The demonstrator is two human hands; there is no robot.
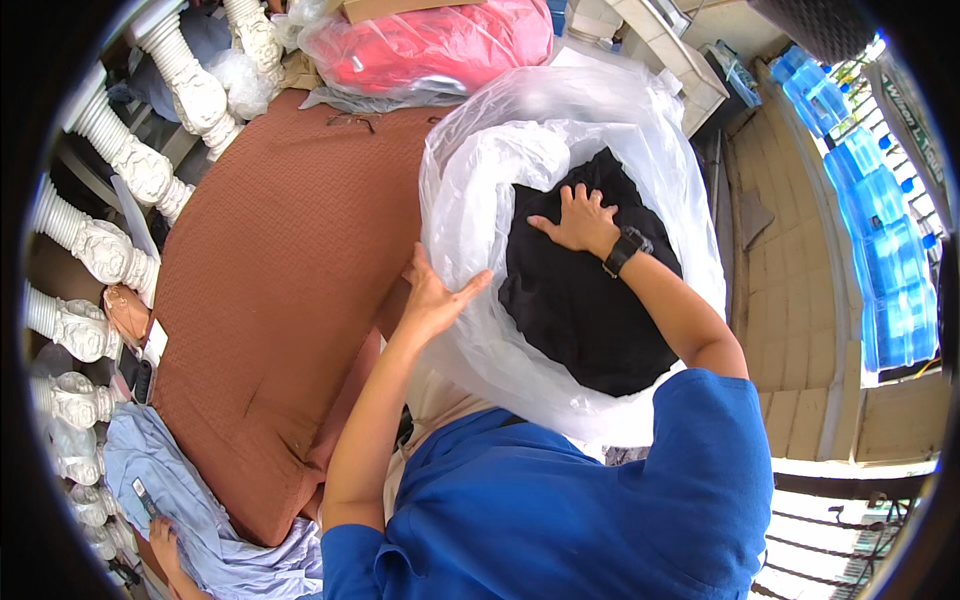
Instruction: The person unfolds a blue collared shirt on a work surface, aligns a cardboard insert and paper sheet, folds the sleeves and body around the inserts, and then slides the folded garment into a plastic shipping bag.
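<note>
A large translucent white plastic bag (460, 230) stands wide at the mouth in front of me, with black cloth (560, 300) bunched inside it. My right hand (585, 222), a dark watch on its wrist, lies flat on the black cloth with its fingers spread. Against the bag's left outer side rests my left hand (437, 300), thumb and fingers apart. Neither hand is closed around anything. What lies beneath the black cloth is hidden.
Left of the bag is a brown-covered padded surface (270, 280). Beyond it stand white balusters (140, 165). A pink bundle in plastic (430, 45) lies at the far side. Another person's hand (165, 545) touches light blue cloth (165, 470). Blue water bottles (890, 250) line the right.
</note>
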